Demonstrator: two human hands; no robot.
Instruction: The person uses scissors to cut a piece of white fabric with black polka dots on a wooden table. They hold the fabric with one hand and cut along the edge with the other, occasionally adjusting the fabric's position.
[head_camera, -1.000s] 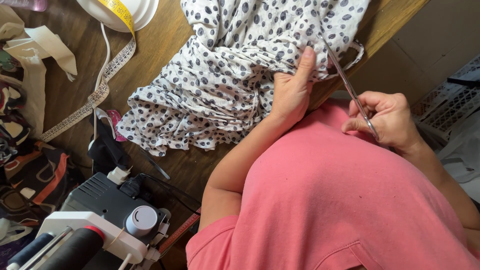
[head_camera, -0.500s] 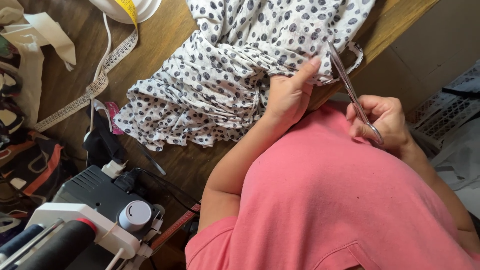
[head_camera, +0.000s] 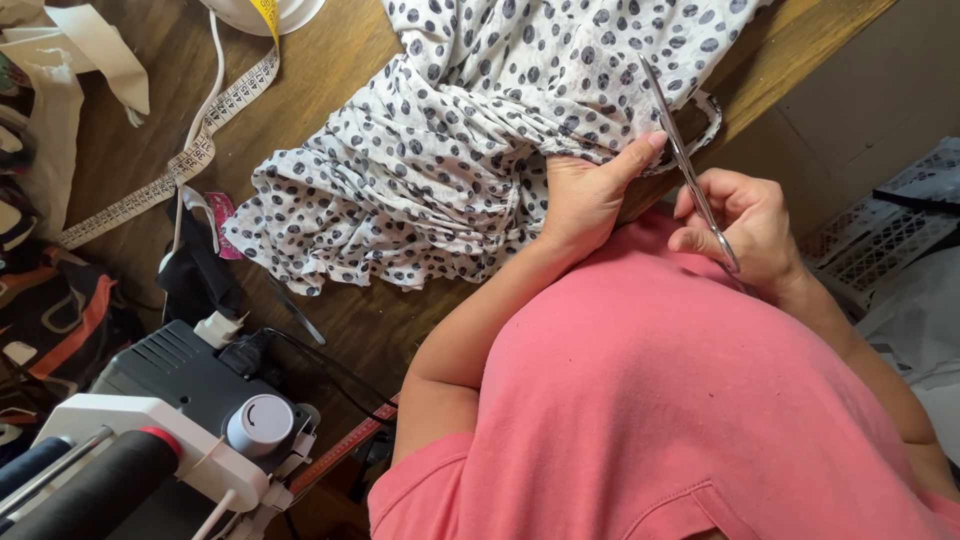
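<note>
A white fabric with dark dots (head_camera: 470, 140) lies bunched on the wooden table (head_camera: 330, 70). My left hand (head_camera: 585, 195) grips a fold of it at the table's near edge, thumb raised. My right hand (head_camera: 745, 225) holds slim metal scissors (head_camera: 685, 160) by the handles, their blades pointing up across the fabric's edge beside my left thumb. My pink shirt (head_camera: 700, 400) fills the lower right.
A measuring tape (head_camera: 200, 150) trails across the table's left part, up to a white round object (head_camera: 265, 12) at the top. A sewing machine (head_camera: 160, 420) with a thread spool sits at lower left. Cloth scraps lie far left; a plastic crate (head_camera: 880, 230) stands at right.
The view has shifted a little. My right hand with the scissors has stayed by the fabric's edge, the blades now angled closer to my left thumb. My left hand keeps its grip.
</note>
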